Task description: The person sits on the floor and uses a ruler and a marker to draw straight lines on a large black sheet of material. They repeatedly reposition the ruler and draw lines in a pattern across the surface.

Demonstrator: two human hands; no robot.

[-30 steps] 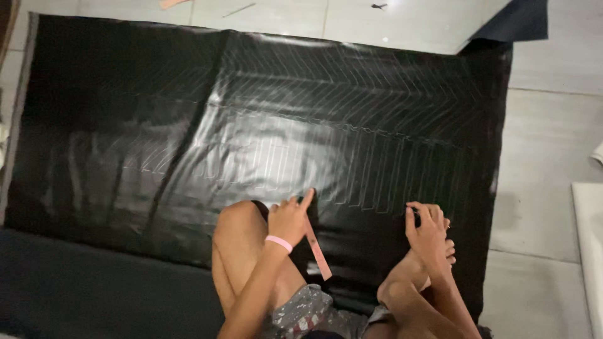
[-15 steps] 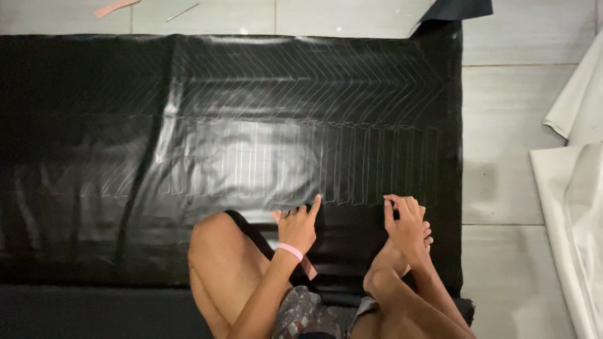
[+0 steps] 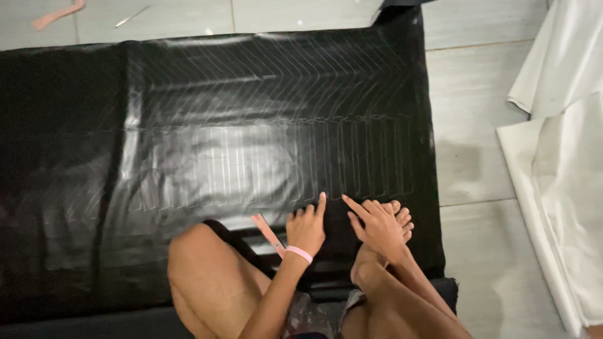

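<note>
A glossy black sheet (image 3: pixel 207 144) lies spread on the tiled floor, marked with pale chevron and straight lines. I sit at its near edge with my bare knees drawn up. My left hand (image 3: pixel 306 229), a pink band on the wrist, rests on the sheet with its index finger stretched forward and the other fingers curled. A short pink strip (image 3: pixel 267 233) lies just left of that hand, by my knee. My right hand (image 3: pixel 377 225) lies spread on the sheet beside my toes, its index finger pointing towards the left hand. Neither hand grips anything.
White cloth (image 3: pixel 565 157) is heaped on the floor to the right of the sheet. A pink scrap (image 3: pixel 56 14) and a thin pale stick (image 3: pixel 132 16) lie on the tiles beyond the far left edge. A darker mat (image 3: pixel 75 323) borders the near side.
The view has swung so the sheet's right edge and the white cloth show. My hands have drawn closer together, and the left hand now sits to the right of the pink strip.
</note>
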